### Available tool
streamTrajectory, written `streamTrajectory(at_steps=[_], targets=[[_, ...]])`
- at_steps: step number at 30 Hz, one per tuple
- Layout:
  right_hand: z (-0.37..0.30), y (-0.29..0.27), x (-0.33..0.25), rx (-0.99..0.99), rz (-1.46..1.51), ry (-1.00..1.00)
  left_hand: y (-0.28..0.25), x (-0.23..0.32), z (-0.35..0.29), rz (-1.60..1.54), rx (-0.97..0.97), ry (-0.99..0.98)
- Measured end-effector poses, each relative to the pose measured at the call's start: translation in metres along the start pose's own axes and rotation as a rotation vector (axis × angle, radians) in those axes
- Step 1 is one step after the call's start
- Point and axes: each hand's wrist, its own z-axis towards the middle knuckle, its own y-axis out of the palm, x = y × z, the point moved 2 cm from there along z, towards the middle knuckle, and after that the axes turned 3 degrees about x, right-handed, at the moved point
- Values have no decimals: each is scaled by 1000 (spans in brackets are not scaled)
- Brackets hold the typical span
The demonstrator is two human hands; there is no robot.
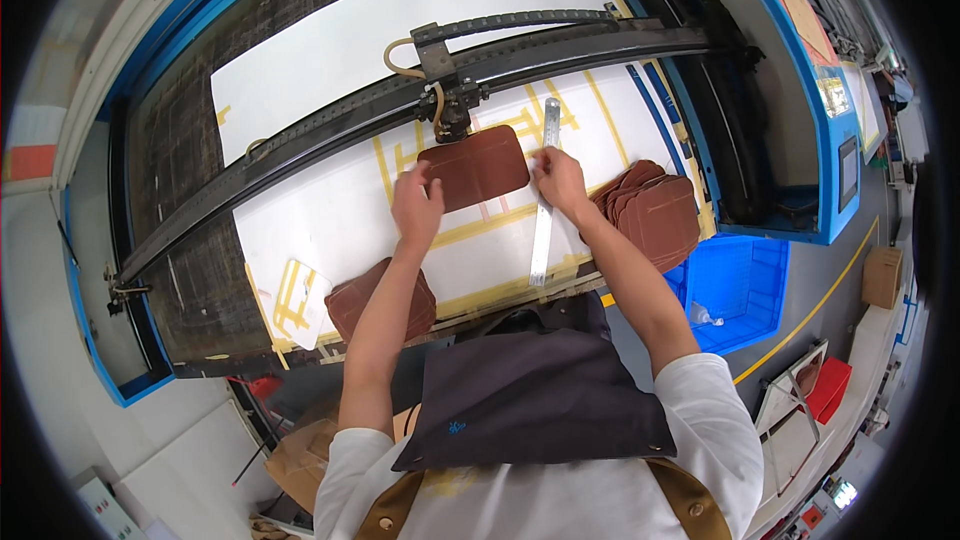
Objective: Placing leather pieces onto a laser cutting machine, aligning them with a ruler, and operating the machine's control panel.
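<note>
A brown leather piece [478, 168], rectangular with rounded corners, lies flat on the white, tape-marked bed sheet under the machine head. At its left edge is my left hand [418, 208], thumb and fingers apart, the fingertips slightly blurred. My right hand [560, 183] is at the right edge with its fingers curled together; whatever they may pinch is hidden. Beneath that hand runs a long metal ruler [541, 250], its far end showing beyond my fingers. To the right sits a fanned stack of similar brown pieces [655, 222]. More brown leather [372, 302] lies partly behind my left forearm.
A black gantry beam [330, 108] with a machine head [452, 118] spans the bed just beyond the leather. A white taped template [298, 305] rests at the near left corner. Below right stands a blue crate [740, 290]. The blue machine housing [815, 140] rises at right.
</note>
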Motion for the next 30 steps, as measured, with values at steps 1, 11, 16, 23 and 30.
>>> streamTrajectory(at_steps=[1, 11, 16, 23, 30], targets=[[-12, -8, -8, -8, -146, 10, 5, 4, -4, 47, -49, 250], [-80, 13, -2, 152, -172, 225, 42, 40, -10, 289, -248, 600], [-74, 15, 15, 165, -105, 203, 44, 36, -10, 332, -286, 628], [-74, 11, 5, 29, 89, 202, 41, 39, -13, 311, -256, 654], [-58, 36, -20, -102, 125, 68, 38, 38, -7, 220, -228, 590]])
